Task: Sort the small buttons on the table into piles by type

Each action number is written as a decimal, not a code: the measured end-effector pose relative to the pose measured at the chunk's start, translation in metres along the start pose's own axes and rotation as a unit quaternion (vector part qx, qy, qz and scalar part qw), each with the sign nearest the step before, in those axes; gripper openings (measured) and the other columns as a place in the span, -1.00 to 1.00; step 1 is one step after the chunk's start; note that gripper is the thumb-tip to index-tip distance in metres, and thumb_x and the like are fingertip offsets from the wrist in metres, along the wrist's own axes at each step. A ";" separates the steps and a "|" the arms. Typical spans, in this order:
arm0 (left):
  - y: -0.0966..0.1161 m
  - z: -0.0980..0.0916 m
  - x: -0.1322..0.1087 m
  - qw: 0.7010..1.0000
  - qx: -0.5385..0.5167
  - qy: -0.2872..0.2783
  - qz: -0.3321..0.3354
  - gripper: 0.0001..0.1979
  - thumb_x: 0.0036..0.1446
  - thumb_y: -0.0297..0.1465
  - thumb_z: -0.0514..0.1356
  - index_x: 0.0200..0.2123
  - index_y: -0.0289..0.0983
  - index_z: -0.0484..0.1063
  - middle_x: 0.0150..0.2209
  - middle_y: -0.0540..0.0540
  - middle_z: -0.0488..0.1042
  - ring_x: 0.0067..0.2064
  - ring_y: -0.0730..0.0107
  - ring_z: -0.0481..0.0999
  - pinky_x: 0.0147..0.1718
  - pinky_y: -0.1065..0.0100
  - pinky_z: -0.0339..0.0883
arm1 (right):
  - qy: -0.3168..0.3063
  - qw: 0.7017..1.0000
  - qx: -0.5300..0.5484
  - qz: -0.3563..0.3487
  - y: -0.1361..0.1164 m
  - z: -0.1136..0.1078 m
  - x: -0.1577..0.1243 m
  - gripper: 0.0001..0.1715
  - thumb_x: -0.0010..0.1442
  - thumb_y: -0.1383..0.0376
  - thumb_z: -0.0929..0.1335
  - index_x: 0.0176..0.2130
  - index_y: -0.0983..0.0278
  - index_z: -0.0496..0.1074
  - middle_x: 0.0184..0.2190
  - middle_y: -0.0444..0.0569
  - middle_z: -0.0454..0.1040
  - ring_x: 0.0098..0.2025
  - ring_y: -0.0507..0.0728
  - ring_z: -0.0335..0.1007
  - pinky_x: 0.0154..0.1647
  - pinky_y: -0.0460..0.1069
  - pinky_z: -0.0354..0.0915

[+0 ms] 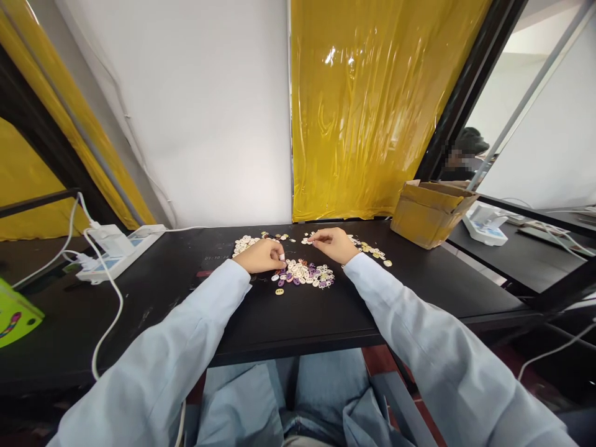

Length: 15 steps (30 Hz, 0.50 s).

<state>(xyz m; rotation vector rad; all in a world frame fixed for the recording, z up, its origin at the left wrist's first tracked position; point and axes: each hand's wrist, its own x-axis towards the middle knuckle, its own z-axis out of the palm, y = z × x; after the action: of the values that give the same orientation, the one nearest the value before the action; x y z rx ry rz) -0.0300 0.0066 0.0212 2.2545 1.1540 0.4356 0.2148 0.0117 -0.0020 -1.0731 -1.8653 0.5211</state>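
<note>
Currently; left grip, right grip pinched, contents unclear; buttons nearby; faint digits on tabletop

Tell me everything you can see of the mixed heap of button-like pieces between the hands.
The mixed heap is a low, loose spread of small, mostly oval, plastic-looking pieces, several with dark marks like holes. Cream-white dominates, with purple pieces scattered among them and a few orange-red ones toward the back. It lies on the black table. The left hand has its fingers at the heap's back-left edge; contact is unclear.
</note>
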 end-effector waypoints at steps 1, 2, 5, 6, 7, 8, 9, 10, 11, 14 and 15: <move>0.000 0.000 0.000 1.000 -0.002 0.001 -0.001 -0.79 -0.12 -0.27 0.30 -0.49 -0.28 0.40 -0.57 -0.02 0.51 -0.53 0.39 0.47 -0.53 0.43 0.23 | -0.001 1.000 0.001 -0.001 0.000 0.001 0.000 -0.78 0.03 0.38 0.34 -0.33 0.30 0.58 -0.36 -0.01 0.59 -0.38 0.07 0.47 -0.28 -0.04 0.37; 0.000 0.000 0.000 1.000 -0.005 0.001 -0.003 -0.79 -0.12 -0.27 0.30 -0.50 -0.28 0.39 -0.59 -0.01 0.50 -0.54 0.41 0.46 -0.54 0.44 0.22 | -0.003 1.000 0.001 -0.001 0.001 0.001 0.000 -0.77 0.03 0.38 0.33 -0.30 0.31 0.58 -0.37 -0.02 0.59 -0.39 0.06 0.46 -0.29 -0.04 0.36; 0.001 0.001 0.001 0.999 -0.033 0.013 -0.011 -0.78 -0.14 -0.27 0.31 -0.53 -0.29 0.38 -0.61 0.00 0.47 -0.56 0.43 0.43 -0.57 0.45 0.20 | 0.000 1.000 0.002 0.009 0.001 0.004 0.000 -0.74 0.01 0.39 0.34 -0.26 0.33 0.55 -0.42 -0.03 0.56 -0.43 0.04 0.41 -0.31 -0.04 0.36; 0.002 0.001 0.002 0.998 -0.052 0.022 -0.017 -0.77 -0.13 -0.27 0.31 -0.53 -0.29 0.38 -0.60 0.00 0.46 -0.56 0.44 0.42 -0.57 0.45 0.20 | 0.001 1.000 0.007 0.015 0.001 0.004 0.000 -0.76 0.01 0.38 0.34 -0.27 0.34 0.54 -0.43 -0.03 0.55 -0.43 0.04 0.41 -0.30 -0.03 0.36; 0.003 0.002 0.003 0.996 -0.077 0.032 -0.024 -0.77 -0.13 -0.26 0.31 -0.53 -0.29 0.39 -0.60 0.00 0.47 -0.55 0.44 0.42 -0.58 0.45 0.20 | 0.000 1.000 0.015 0.022 0.000 0.005 0.000 -0.79 0.01 0.37 0.35 -0.29 0.34 0.53 -0.42 -0.02 0.54 -0.42 0.04 0.41 -0.29 -0.03 0.36; 0.004 0.003 0.003 0.992 -0.110 0.045 -0.029 -0.76 -0.11 -0.25 0.31 -0.52 -0.30 0.39 -0.58 -0.01 0.47 -0.55 0.44 0.43 -0.58 0.45 0.21 | -0.004 0.999 0.027 0.027 0.000 0.006 0.001 -0.82 0.02 0.36 0.35 -0.32 0.34 0.52 -0.41 -0.01 0.54 -0.41 0.05 0.41 -0.28 -0.02 0.37; 0.006 0.005 0.004 0.986 -0.152 0.061 -0.034 -0.75 -0.10 -0.24 0.31 -0.51 -0.31 0.41 -0.56 -0.03 0.48 -0.53 0.45 0.43 -0.57 0.45 0.23 | -0.011 0.999 0.042 0.031 -0.001 0.007 0.001 -0.84 0.02 0.34 0.35 -0.34 0.34 0.51 -0.41 -0.01 0.54 -0.39 0.05 0.42 -0.27 -0.01 0.37; 0.007 0.008 0.005 0.976 -0.201 0.079 -0.037 -0.74 -0.08 -0.23 0.32 -0.49 -0.32 0.42 -0.53 -0.04 0.49 -0.52 0.47 0.44 -0.54 0.45 0.27 | -0.021 0.997 0.061 0.032 -0.002 0.009 0.001 -0.85 0.02 0.32 0.36 -0.35 0.33 0.50 -0.41 -0.01 0.53 -0.39 0.05 0.42 -0.28 -0.01 0.38; 0.009 0.011 0.006 0.962 -0.252 0.098 -0.039 -0.72 -0.07 -0.22 0.32 -0.45 -0.33 0.44 -0.50 -0.05 0.50 -0.49 0.48 0.46 -0.50 0.45 0.30 | -0.032 0.996 0.083 0.030 -0.003 0.011 0.000 -0.85 0.03 0.31 0.36 -0.35 0.33 0.49 -0.41 -0.02 0.52 -0.40 0.05 0.42 -0.29 -0.01 0.38; 0.012 0.023 0.010 0.915 -0.377 0.135 -0.042 -0.68 -0.08 -0.22 0.36 -0.34 -0.34 0.48 -0.41 -0.08 0.54 -0.41 0.50 0.51 -0.34 0.43 0.39 | -0.056 0.986 0.153 0.027 -0.005 0.018 -0.001 -0.85 0.02 0.30 0.36 -0.35 0.32 0.44 -0.45 -0.07 0.48 -0.45 0.03 0.39 -0.34 -0.01 0.39; 0.013 0.027 0.011 0.906 -0.398 0.139 -0.040 -0.66 -0.10 -0.23 0.38 -0.31 -0.35 0.49 -0.38 -0.10 0.54 -0.38 0.48 0.52 -0.30 0.42 0.41 | -0.060 0.983 0.171 0.030 -0.006 0.021 -0.002 -0.86 0.02 0.30 0.36 -0.35 0.32 0.43 -0.47 -0.08 0.47 -0.47 0.02 0.39 -0.35 -0.01 0.39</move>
<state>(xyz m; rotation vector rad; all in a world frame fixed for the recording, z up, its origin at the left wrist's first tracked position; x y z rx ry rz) -0.0015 0.0009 0.0080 1.4521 0.9474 1.0105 0.1946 0.0088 -0.0094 -0.8839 -1.7671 0.9214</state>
